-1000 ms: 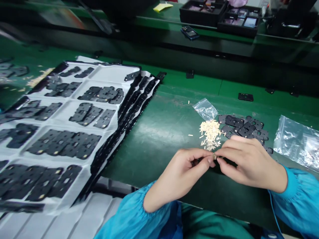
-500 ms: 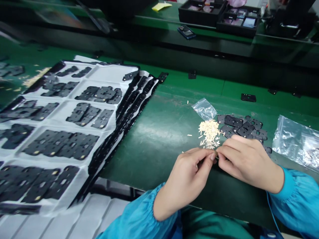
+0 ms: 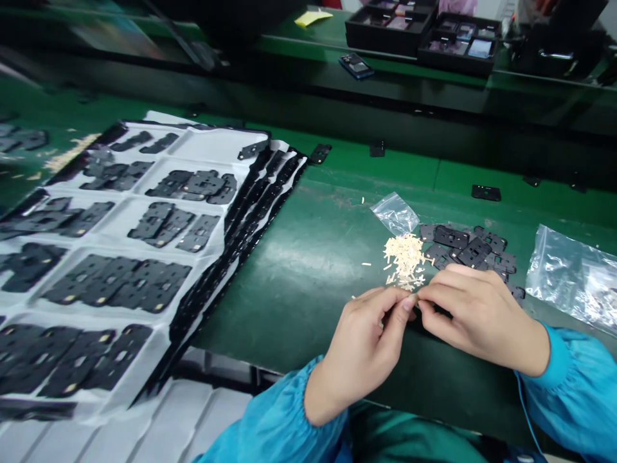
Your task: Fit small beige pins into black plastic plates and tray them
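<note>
Closest in, blue sleeves run up to two bare hands held together over a green work surface. The left hand and right hand meet at the fingertips, their fingers pinched narrowly around a tiny pale strip, mostly hidden and too small to make out clearly. A thin blue cord hangs beside the right sleeve.

Just past the fingertips lies a loose pile of cream-coloured strips, with a crumpled clear plastic bag touching its far side. Flat black pieces with cut-outs are heaped just beside the pile, and a larger clear bag lies to the right of them. On the left, a white sectioned sheet holds rows of similar black pieces, with more sheets stacked under its edge. A single black piece lies farther up the surface. Beyond, on a higher green shelf, sit black trays of dark rectangular items, a phone-like device and a yellow note.
</note>
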Available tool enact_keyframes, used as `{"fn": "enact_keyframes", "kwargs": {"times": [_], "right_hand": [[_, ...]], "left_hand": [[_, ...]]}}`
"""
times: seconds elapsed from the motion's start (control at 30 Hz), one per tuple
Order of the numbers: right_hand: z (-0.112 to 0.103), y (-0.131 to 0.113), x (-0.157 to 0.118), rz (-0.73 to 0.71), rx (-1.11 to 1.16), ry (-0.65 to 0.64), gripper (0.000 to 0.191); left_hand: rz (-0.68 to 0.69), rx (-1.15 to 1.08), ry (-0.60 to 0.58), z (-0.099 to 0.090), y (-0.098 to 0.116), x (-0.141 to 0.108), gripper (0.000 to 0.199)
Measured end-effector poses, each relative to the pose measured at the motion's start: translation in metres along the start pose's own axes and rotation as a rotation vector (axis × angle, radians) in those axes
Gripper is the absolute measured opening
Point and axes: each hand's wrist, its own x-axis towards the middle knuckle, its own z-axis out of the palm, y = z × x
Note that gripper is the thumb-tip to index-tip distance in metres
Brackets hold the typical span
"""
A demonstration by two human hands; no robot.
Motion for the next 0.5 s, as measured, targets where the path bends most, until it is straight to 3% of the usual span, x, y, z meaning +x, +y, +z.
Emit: {"fn": "enact_keyframes", "kwargs": {"times": [0.13,0.33,0.5], "right_hand": [[0.0006,-0.0006,-0.0001,-0.015,-0.035,0.010,0.032],[-0.0001,0.0016,0.0017,0.052,0.117,-0.019,0.024],[0.0018,-0.0006,0.0012,0.058,0.088,0.015,0.028]], "left_hand": [[0.057,0.040,0.027,0.0025,-0.0020,-0.0015,0.023],[0.049,0.047,-0.011,0.0003,-0.0037,0.0001,0.023],[0.075,0.072,0.049,0.0048,-0.0040,-0.0008,0.021]]}}
